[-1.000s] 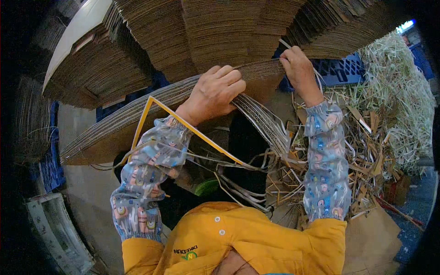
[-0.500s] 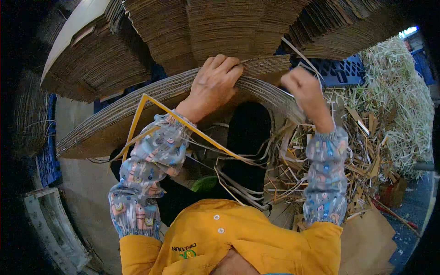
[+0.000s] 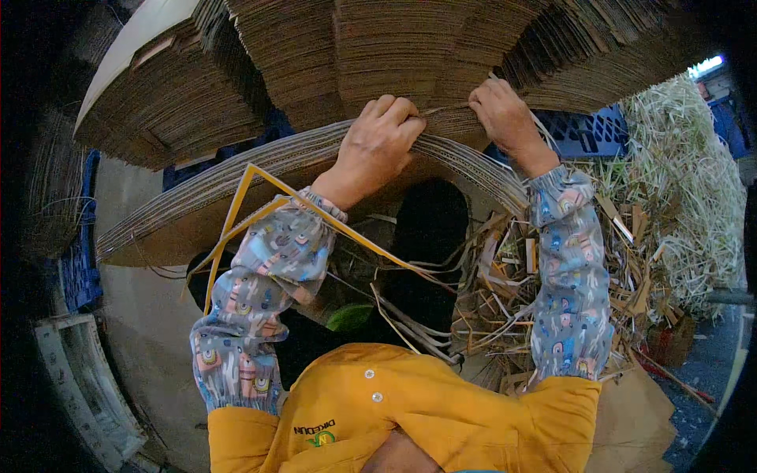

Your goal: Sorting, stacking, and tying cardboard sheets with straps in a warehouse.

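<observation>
A bundle of corrugated cardboard sheets (image 3: 209, 189) stands on edge before me, bowed across my legs. My left hand (image 3: 378, 142) is closed over the top edge at its middle, fingers curled down the far side. Just to the right, my right hand (image 3: 507, 122) is closed at the upper corner of the brown cardboard (image 3: 453, 126) behind the bundle. Its fingertips hide what they pinch. A thin cardboard edge runs between the two hands. A bent yellow-edged strip (image 3: 355, 236) lies across my left forearm, its other arm hanging down.
Tall cardboard stacks (image 3: 394, 59) rise along the far side, near a blue plastic pallet (image 3: 587, 134). At right are heaped cardboard offcuts (image 3: 631, 229) and shredded pale strips (image 3: 682, 181). A worn metal trough (image 3: 91, 386) lies at lower left. Loose straps (image 3: 418, 331) hang by my legs.
My right hand has moved left and away from me, from above the bundle's right side to the cardboard behind it. My left hand stays nearly in place on the bundle.
</observation>
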